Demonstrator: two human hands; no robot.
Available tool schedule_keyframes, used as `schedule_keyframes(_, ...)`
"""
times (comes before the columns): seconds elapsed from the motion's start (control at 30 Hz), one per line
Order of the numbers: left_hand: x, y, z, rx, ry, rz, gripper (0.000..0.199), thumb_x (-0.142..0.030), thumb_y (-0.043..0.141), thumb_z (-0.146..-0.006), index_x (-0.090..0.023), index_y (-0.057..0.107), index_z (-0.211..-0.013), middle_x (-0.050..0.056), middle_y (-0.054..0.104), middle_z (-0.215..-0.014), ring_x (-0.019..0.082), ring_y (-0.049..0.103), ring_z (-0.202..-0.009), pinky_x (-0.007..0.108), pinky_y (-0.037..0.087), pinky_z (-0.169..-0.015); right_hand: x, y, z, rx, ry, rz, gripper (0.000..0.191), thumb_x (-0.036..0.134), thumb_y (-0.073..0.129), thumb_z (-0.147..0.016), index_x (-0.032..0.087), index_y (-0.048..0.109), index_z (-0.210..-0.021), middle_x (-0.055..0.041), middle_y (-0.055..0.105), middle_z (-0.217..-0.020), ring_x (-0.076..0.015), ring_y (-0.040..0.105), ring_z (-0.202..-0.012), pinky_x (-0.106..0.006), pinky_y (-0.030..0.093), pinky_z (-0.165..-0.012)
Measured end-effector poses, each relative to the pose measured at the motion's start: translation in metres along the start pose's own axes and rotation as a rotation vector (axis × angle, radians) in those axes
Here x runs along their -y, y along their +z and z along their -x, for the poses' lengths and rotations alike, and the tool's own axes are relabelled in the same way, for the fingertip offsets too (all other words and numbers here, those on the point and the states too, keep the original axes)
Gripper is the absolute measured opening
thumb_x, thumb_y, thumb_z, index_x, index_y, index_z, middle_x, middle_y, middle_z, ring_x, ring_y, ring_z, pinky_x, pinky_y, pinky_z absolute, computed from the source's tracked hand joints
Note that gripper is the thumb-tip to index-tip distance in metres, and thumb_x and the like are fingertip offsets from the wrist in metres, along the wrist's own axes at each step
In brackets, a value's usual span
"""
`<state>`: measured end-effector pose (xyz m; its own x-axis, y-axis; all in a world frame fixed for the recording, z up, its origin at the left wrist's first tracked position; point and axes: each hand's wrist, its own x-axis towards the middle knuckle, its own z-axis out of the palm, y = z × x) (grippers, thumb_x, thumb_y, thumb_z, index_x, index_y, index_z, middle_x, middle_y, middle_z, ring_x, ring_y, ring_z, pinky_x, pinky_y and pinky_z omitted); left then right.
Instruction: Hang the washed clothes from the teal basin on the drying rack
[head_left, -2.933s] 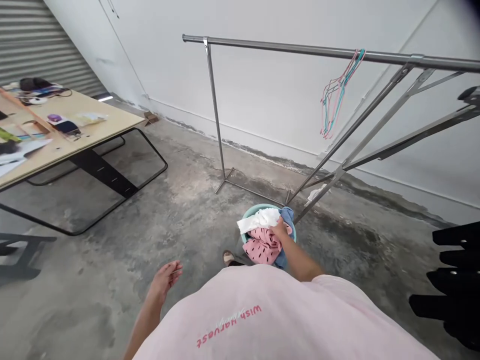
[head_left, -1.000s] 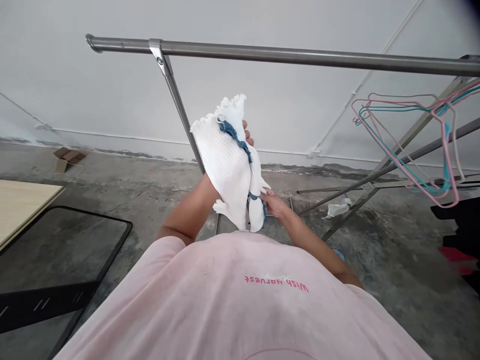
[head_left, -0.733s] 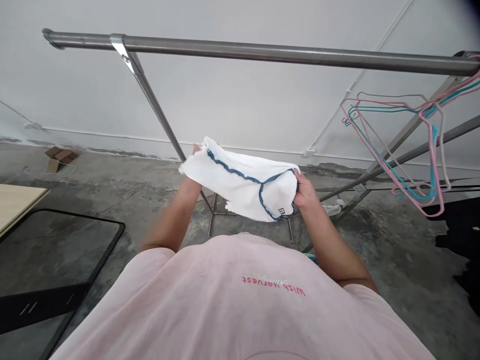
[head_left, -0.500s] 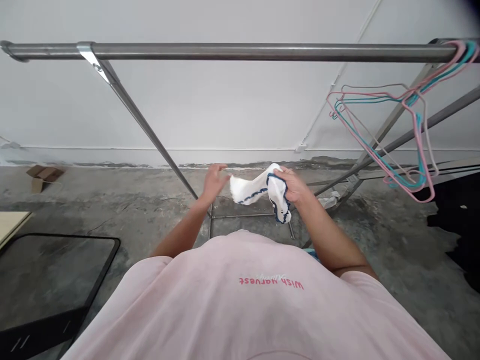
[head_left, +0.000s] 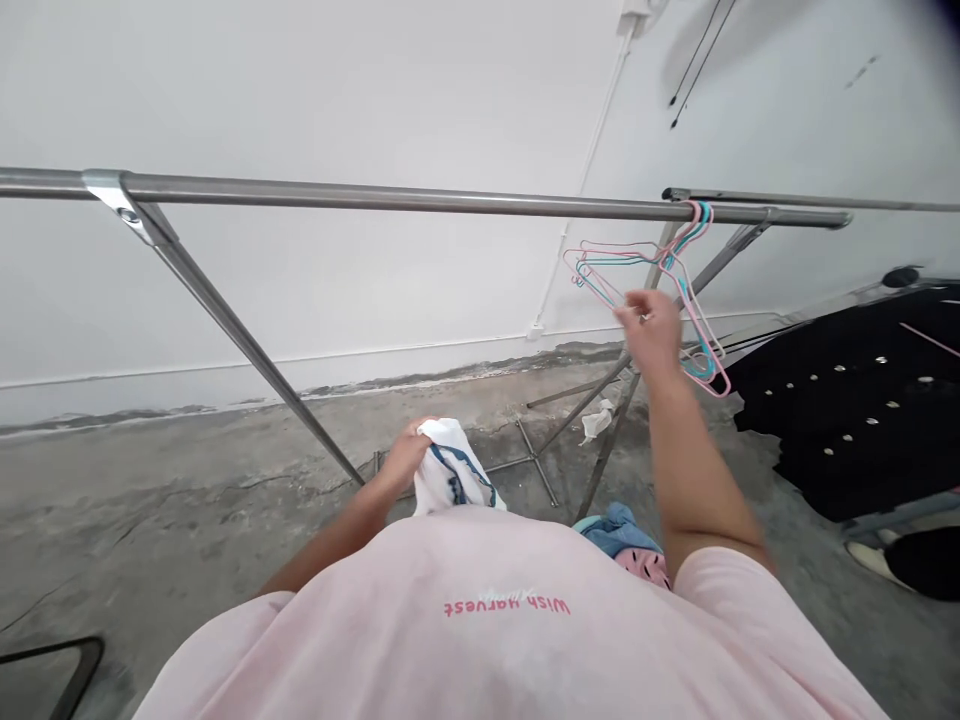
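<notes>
- Your left hand is low in front of your chest, its fingers closed on the top edge of a white garment with blue trim
- The garment hangs bunched from that grip, its lower part touching or just over the front of your pink shirt
- Your right hand is raised to the right, at the bundle of wire hangers that dangles from the steel rail
- The fingers of that hand are curled at the pink and teal wires; whether they actually grip one you cannot tell, as the hand is blurred
- The hangers' hooks sit over the rail near its right end, and their bodies tilt down towards you
- The rail runs level across the view, with a slanted brace dropping from its left end to the concrete floor
- Just below your right forearm, a heap of laundry shows blue and pink cloth beside your shirt
- A crumpled white scrap lies on the floor near the rack's legs
- Dark studded clothing is spread at the far right, well apart from both hands
</notes>
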<state>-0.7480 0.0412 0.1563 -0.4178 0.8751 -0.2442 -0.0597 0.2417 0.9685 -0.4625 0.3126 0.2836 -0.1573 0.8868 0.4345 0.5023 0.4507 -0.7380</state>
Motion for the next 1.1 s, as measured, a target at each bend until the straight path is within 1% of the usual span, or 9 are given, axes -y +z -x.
schedule_keyframes(0.07,-0.001,-0.009,0.009,-0.026,-0.043,0.021,0.032,-0.033,0.059,-0.060,-0.019,0.065,-0.088,0.002,0.067,-0.076,0.020,0.059,-0.069,0.028,0.042,-0.063,-0.020,-0.027,-0.027,-0.212,0.007,0.238,0.035,0.016,0.065,-0.089,0.012,0.059,-0.123,-0.0176,0.058,-0.127,-0.0229,0.045,-0.116,-0.041,0.027,-0.109)
schedule_keyframes(0.13,-0.003,-0.014,0.017,-0.039,-0.062,-0.006,0.035,-0.031,0.059,-0.058,-0.019,0.065,-0.091,0.001,0.068,-0.077,0.018,0.058,-0.066,0.027,0.042,-0.062,-0.037,-0.038,-0.045,-0.300,0.039,0.463,0.041,0.018,0.068,-0.089,0.014,0.059,-0.129,-0.0188,0.057,-0.130,-0.0233,0.043,-0.118,-0.039,0.031,-0.100)
schedule_keyframes(0.27,-0.004,-0.019,0.028,-0.075,0.034,-0.122,0.049,-0.026,0.056,-0.057,-0.019,0.067,-0.105,0.003,0.071,-0.092,0.020,0.064,-0.078,0.027,0.047,-0.069,-0.053,-0.034,-0.059,-0.271,0.106,0.649,0.039,0.019,0.068,-0.090,0.016,0.061,-0.129,-0.0187,0.057,-0.129,-0.0225,0.042,-0.110,-0.037,0.029,-0.082)
schedule_keyframes(0.4,0.001,-0.035,0.033,-0.150,0.078,-0.297,0.061,-0.028,0.056,-0.062,-0.022,0.066,-0.122,0.004,0.072,-0.096,0.022,0.066,-0.083,0.029,0.049,-0.073,-0.057,-0.028,-0.064,-0.243,0.088,0.699,0.031,0.016,0.066,-0.091,0.013,0.065,-0.122,-0.0193,0.058,-0.124,-0.0219,0.041,-0.105,-0.037,0.025,-0.078)
schedule_keyframes(0.57,0.006,-0.061,0.038,-0.176,0.069,-0.581,0.039,-0.029,0.059,-0.069,-0.027,0.075,-0.104,0.004,0.075,-0.112,0.028,0.068,-0.100,0.032,0.049,-0.086,-0.056,-0.031,-0.074,-0.332,0.025,0.727,0.043,0.021,0.071,-0.089,0.013,0.061,-0.129,-0.0194,0.056,-0.129,-0.0220,0.040,-0.110,-0.037,0.024,-0.079)
schedule_keyframes(0.7,0.005,-0.067,0.043,-0.127,0.004,-0.689,0.023,-0.041,0.065,-0.072,-0.027,0.077,-0.086,0.006,0.077,-0.103,0.031,0.068,-0.100,0.033,0.047,-0.086,-0.051,-0.032,-0.082,-0.280,0.007,0.733,0.028,0.020,0.063,-0.094,0.009,0.068,-0.119,-0.0219,0.058,-0.125,-0.0226,0.041,-0.110,-0.039,0.022,-0.079)
schedule_keyframes(0.87,0.005,-0.064,0.045,-0.116,0.016,-0.776,0.027,-0.049,0.060,-0.074,-0.025,0.071,-0.070,0.006,0.076,-0.087,0.030,0.067,-0.089,0.032,0.045,-0.077,-0.033,-0.029,-0.080,-0.221,0.003,0.706,0.027,0.024,0.056,-0.100,0.007,0.071,-0.113,-0.0219,0.065,-0.113,-0.0191,0.047,-0.092,-0.037,0.021,-0.075)
schedule_keyframes(1.0,0.008,-0.060,0.045,-0.083,0.010,-0.668,0.033,-0.054,0.060,-0.075,-0.024,0.068,-0.065,0.005,0.071,-0.074,0.027,0.064,-0.076,0.032,0.043,-0.070,-0.011,-0.033,-0.074,-0.190,0.024,0.659,0.027,0.030,0.055,-0.101,0.012,0.071,-0.113,-0.0174,0.069,-0.102,-0.0152,0.046,-0.078,-0.035,0.021,-0.072)
schedule_keyframes(1.1,0.009,-0.056,0.044,-0.063,-0.089,-0.288,0.035,-0.056,0.073,-0.067,-0.022,0.068,-0.067,0.003,0.068,-0.067,0.023,0.061,-0.067,0.032,0.043,-0.065,0.001,-0.043,-0.071,-0.208,0.039,0.642,0.027,0.031,0.053,-0.101,0.015,0.072,-0.111,-0.0157,0.070,-0.100,-0.0156,0.047,-0.077,-0.034,0.024,-0.071)
